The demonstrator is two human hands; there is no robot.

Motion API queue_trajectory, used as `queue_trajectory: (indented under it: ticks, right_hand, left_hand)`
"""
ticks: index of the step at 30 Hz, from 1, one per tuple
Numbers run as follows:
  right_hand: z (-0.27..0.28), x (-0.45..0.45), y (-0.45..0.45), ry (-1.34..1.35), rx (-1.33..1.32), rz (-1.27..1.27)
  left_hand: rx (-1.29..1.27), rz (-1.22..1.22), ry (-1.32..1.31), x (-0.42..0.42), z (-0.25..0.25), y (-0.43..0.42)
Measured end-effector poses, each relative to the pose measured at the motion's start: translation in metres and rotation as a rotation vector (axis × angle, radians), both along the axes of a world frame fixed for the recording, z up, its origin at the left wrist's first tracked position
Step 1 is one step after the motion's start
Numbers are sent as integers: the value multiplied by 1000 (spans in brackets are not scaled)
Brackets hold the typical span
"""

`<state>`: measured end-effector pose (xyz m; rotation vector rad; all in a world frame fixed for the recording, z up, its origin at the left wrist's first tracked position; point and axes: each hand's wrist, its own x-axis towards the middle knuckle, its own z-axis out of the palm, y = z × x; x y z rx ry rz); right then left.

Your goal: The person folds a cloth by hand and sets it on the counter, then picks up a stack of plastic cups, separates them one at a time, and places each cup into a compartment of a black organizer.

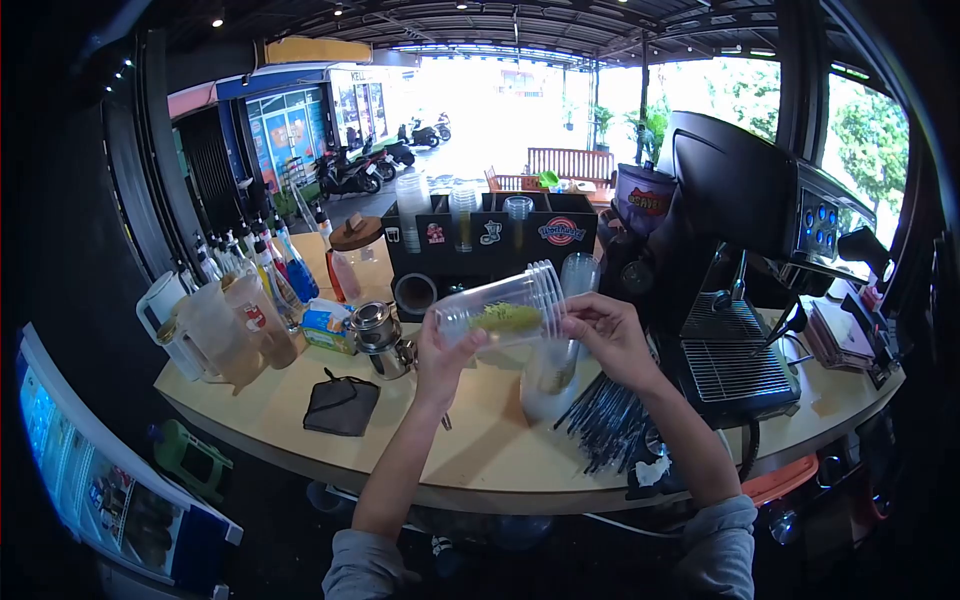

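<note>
A stack of clear plastic cups (505,308) lies sideways in the air between my hands, above the counter. Green print shows through its side, and several rims point right. My left hand (447,352) is wrapped round the base end of the stack. At the rims, my right hand (608,335) has its fingers pinched on the edge. Behind and below my right hand, more clear cups (580,275) stand upright. Black wrapped straws (608,420) lie loose on the counter, below my right hand.
The pale counter (480,465) holds a metal canister (378,335), a black pouch (341,404), plastic pitchers (215,325) and syrup bottles (290,262) on the left. A black cup organiser (490,240) stands behind. An espresso machine (735,350) is on the right.
</note>
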<state>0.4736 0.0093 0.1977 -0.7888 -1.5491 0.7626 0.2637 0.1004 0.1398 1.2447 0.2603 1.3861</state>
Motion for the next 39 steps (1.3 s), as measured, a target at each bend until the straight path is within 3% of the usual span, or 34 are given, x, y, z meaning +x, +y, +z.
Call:
queue_trajectory:
  ticks: [3, 8, 11, 13, 14, 16, 18, 21, 28, 30, 34, 37, 39]
  right_hand:
    - [-5, -10, 3, 35, 35, 54]
    - [-10, -17, 8, 0, 43, 75]
    - [-6, -15, 13, -59, 25, -18]
    - [8, -16, 15, -182, 186, -278]
    - [16, -18, 16, -183, 188, -279]
    - [34, -24, 19, -251, 331, -390]
    - [50, -30, 25, -346, 366, -379]
    - [68, -50, 39, -654, 468, -429]
    - [87, -42, 103, -684, 594, -492]
    - [105, -24, 125, -628, 542, -629]
    - [132, 14, 186, -572, 552, -723]
    - [131, 42, 237, -648, 532, -674]
    - [126, 48, 260, -696, 498, -678]
  left_hand:
    - [-126, -132, -176, 4, 7, 0]
    - [-5, -22, -105, -1, 16, 15]
    - [138, 87, -46, -10, 32, 21]
    - [224, 133, 7, -17, 48, 25]
    - [225, 132, 6, -18, 53, 28]
    - [471, 254, 198, -19, 61, 36]
    - [532, 288, 255, -15, 69, 44]
    - [823, 441, 526, -9, 87, 48]
    - [886, 428, 461, 5, 109, 93]
    - [923, 484, 486, 5, 113, 114]
    - [825, 488, 621, 19, 96, 172]
    - [870, 399, 959, 34, 83, 198]
    - [941, 431, 1046, 43, 77, 209]
